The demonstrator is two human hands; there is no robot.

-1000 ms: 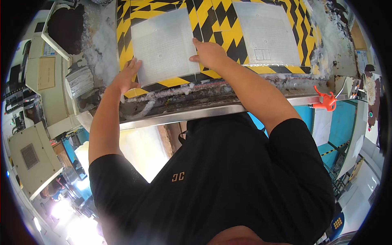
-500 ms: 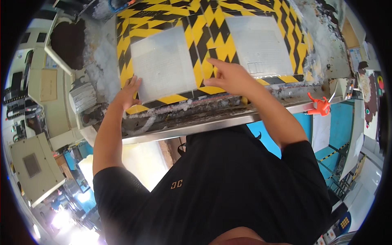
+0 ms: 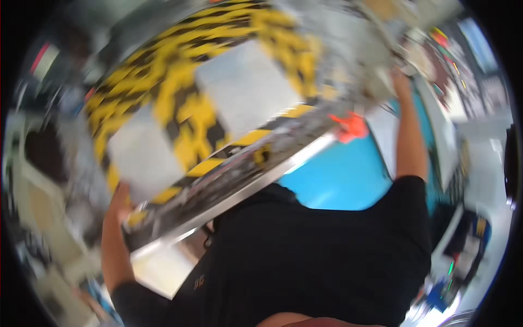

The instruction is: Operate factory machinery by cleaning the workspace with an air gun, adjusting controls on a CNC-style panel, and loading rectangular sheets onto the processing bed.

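Observation:
Two pale rectangular sheets lie on a bed covered in yellow-and-black striped tape (image 3: 190,117). My left hand (image 3: 121,200) is at the near corner of the left sheet (image 3: 144,152); motion blur smears its fingers. The right sheet (image 3: 248,90) has no hand on it. Far out to the right, my right arm is stretched up, and my right hand (image 3: 401,80) is beside a pale machine part (image 3: 381,82) past the bed's right end. What those fingers touch, if anything, cannot be made out.
A metal rail (image 3: 245,196) runs along the bed's front edge, close to my body. An orange tool, perhaps an air gun (image 3: 350,126), hangs at its right end. Whitish shavings or fluff (image 3: 348,49) border the bed. Blue floor (image 3: 332,182) shows below.
My right hand has left the striped strip between the sheets and swung far right. My left hand stays by the left sheet's corner. The view has turned toward the right and blurred.

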